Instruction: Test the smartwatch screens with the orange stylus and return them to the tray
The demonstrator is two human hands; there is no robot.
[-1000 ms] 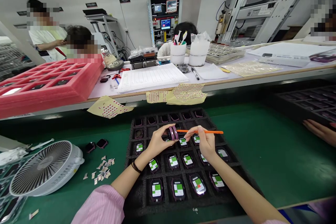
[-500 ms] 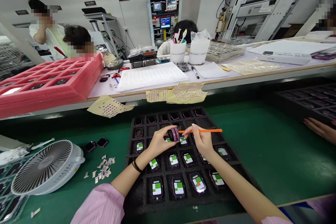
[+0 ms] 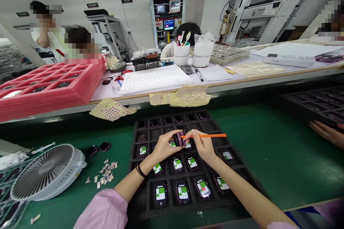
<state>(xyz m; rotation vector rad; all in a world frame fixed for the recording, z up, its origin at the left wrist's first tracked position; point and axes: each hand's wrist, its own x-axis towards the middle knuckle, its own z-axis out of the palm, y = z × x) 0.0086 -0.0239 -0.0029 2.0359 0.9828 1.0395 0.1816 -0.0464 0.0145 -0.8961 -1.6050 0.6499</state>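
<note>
Above the black foam tray [image 3: 139, 179], the left hand [image 3: 166, 146] is closed around a purple watch [image 3: 179, 139], holding it clear of the tray over the middle of the rows. The right hand [image 3: 202, 146] pinches a thin orange stick [image 3: 206, 135] between thumb and fingers, its tip at the watch's side; whether the two touch is too small to tell. Both hands and the watch hide several tray cells below them. The other cells hold dark watches [image 3: 160, 192] with green-and-white screen labels, while those in the far rows show no labels.

Left of the tray, on the green worktop [image 3: 268, 157], two more watches [image 3: 98, 149] lie near a scatter of paper scraps [image 3: 104, 173] and a white desk fan [image 3: 48, 171]. Another person's hand [image 3: 325, 132] rests at the edge of a second dark tray [image 3: 314, 103] on the right. Beyond, a dotted yellow sheet [image 3: 111, 110] hangs over the edge of a higher bench, with a pink foam tray [image 3: 45, 86] on it.

Compared with a second ago, the right hand has closed in on the watch, and the stick now sits lower and nearer to it.
</note>
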